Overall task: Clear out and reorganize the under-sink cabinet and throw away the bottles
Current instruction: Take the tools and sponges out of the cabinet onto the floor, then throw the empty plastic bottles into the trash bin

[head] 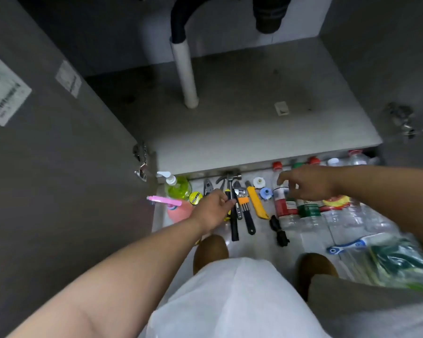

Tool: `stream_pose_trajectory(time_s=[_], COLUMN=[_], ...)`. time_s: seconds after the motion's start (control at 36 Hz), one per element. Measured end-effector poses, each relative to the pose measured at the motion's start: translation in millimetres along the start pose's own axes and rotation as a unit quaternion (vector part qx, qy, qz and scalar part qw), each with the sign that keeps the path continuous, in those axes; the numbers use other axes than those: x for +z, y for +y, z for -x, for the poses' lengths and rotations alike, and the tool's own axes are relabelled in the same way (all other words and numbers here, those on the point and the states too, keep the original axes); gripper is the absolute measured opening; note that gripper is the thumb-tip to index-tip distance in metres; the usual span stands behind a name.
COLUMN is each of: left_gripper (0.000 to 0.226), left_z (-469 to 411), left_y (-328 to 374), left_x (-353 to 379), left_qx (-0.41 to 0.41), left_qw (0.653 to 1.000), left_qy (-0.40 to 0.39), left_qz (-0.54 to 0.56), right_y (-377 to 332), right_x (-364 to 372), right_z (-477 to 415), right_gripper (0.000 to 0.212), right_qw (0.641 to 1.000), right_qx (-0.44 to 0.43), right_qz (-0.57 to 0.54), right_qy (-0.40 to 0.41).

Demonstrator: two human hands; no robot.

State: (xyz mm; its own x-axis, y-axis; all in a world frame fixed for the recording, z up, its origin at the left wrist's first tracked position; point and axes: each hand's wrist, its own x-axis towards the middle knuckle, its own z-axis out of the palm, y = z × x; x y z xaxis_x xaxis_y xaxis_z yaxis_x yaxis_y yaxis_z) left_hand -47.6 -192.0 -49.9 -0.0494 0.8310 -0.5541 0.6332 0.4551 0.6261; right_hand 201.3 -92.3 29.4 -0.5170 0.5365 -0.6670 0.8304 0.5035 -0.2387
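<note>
The cabinet (pixel 242 111) stood cleared; the bottles (pixel 308 213) lay on the floor below its front edge, not yet discarded. The right hand (pixel 308 182) hovered loose-fingered above them. Whether the left hand (pixel 211 208) gripped any of the tools (pixel 244 208) was unclear.

Dim, soft motion blur, wide-angle bending at edges.
</note>
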Motion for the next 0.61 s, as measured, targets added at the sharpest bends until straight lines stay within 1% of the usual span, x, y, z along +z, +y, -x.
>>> stream_pose_trajectory(time_s=[0.06, 0.14, 0.19, 0.25, 0.33, 0.42, 0.5, 0.56, 0.61], left_gripper=[0.027, 0.026, 0.025, 0.025, 0.027, 0.035, 0.041, 0.04, 0.039], left_z=[-2.5, -7.1, -10.5, -15.0, -25.9, -39.0, -52.8, -61.9, -71.2], left_y=[24.5, 62.2, 86.6, 108.2, 134.8, 155.3, 167.1, 169.9, 168.6], left_x=[-5.8, -13.5, -15.8, -15.7, -8.2, 6.7, 24.6, 38.5, 53.8], left_qx=[0.088, 0.206, 0.252, 0.273, 0.274, 0.247, 0.214, 0.197, 0.181], left_qw=[0.991, 0.946, 0.914, 0.888, 0.856, 0.828, 0.795, 0.79, 0.797], left_qy=[-0.004, -0.002, -0.028, -0.062, -0.112, -0.184, -0.236, -0.244, -0.242], left_qz=[-0.106, -0.25, -0.316, -0.365, -0.423, -0.468, -0.515, -0.527, -0.523], right_y=[11.6, 32.4, 48.0, 64.5, 87.3, 107.6, 126.6, 132.3, 131.2], right_x=[-0.9, 5.8, 15.8, 29.6, 54.8, 82.1, 104.3, 113.6, 118.8], right_z=[14.9, 36.0, 48.6, 58.9, 69.4, 73.8, 68.0, 60.8, 50.4], right_gripper=[0.042, 0.042, 0.04, 0.036, 0.027, 0.027, 0.029, 0.024, 0.016], right_qw=[0.999, 0.993, 0.987, 0.978, 0.961, 0.94, 0.924, 0.916, 0.914], right_qx=[0.028, 0.073, 0.107, 0.142, 0.175, 0.201, 0.238, 0.245, 0.224], right_qz=[-0.025, -0.071, -0.097, -0.127, -0.18, -0.237, -0.26, -0.27, -0.278], right_qy=[0.026, 0.052, 0.065, 0.085, 0.117, 0.139, 0.149, 0.167, 0.193])
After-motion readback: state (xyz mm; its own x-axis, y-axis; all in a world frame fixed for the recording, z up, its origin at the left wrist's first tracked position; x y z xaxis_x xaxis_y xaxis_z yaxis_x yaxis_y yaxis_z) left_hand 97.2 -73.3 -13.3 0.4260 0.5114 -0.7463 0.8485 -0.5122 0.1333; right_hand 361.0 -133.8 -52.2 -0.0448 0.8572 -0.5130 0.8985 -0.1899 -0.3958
